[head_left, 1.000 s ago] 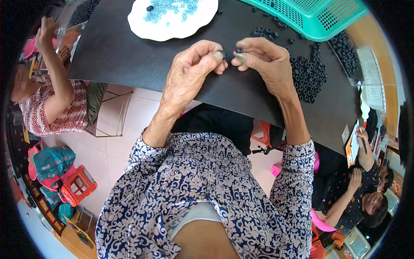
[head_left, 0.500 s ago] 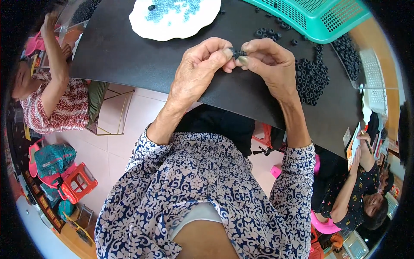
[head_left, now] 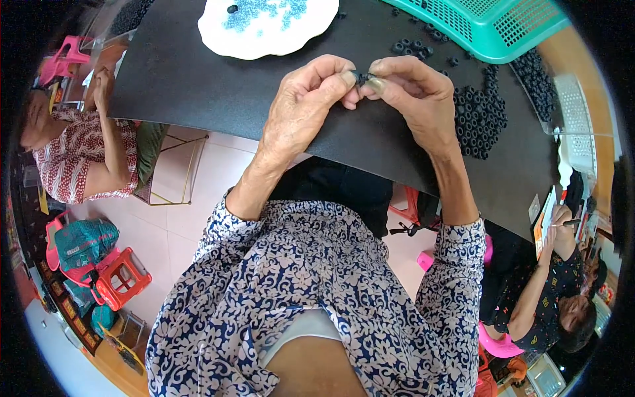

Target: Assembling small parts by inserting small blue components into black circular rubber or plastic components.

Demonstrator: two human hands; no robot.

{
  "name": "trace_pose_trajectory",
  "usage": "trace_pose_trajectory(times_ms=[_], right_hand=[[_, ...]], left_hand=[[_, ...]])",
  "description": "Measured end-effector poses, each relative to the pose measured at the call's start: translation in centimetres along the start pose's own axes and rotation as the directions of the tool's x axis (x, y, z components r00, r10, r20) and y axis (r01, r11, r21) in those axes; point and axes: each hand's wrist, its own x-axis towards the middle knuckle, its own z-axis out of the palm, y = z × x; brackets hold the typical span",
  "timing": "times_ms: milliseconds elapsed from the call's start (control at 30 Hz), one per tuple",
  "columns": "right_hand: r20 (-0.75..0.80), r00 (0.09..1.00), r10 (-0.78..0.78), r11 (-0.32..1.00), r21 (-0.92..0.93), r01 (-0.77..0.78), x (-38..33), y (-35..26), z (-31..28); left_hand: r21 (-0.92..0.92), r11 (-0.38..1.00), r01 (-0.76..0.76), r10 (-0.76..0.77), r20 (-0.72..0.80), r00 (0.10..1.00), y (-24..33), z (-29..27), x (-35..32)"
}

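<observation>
In the head view, the left hand and the right hand meet above the black worktop, their fingertips pinched together on 1 small black ring. The left thumb and forefinger are closed on the ring from its left side, and the right thumb and forefinger are closed on it from its right, so both sets of fingers are shut tight with the ring between them; the ring is mostly hidden, and its exact shape is hard to tell. It sits in the air just above the worktop, near the middle of the far edge of the picture. Just beyond the hands lies a white plate holding small blue beads and 1 dark piece. To the right of the right hand a heap of black rings lies on the worktop, with a few loose ones nearer the green basket at the top right. A person in a red patterned shirt sits at the far left, and another person in a dark shirt sits at the lower right.
</observation>
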Motion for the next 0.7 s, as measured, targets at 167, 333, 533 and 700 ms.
trace_pose_trajectory(times_ms=[167,333,533,700], right_hand=[[-0.002,1.0,0.006,1.0,0.006,-0.006,0.04,0.1,-0.26],[-0.006,0.999,0.04,0.999,0.011,-0.04,0.05,0.09,-0.29],[-0.01,1.0,0.009,1.0,0.015,-0.009,0.17,0.29,-0.28],[-0.011,1.0,-0.011,1.0,0.014,0.011,0.14,0.4,-0.23]], left_hand=[[-0.092,0.996,-0.003,0.005,0.022,1.0,-0.25,-0.04,0.3],[-0.078,0.997,-0.025,0.026,0.008,1.0,-0.63,-0.11,0.23],[-0.036,0.998,-0.05,0.05,0.006,0.999,-0.45,0.17,0.25],[0.053,0.994,-0.099,0.1,-0.005,0.995,-0.34,0.27,0.0]])
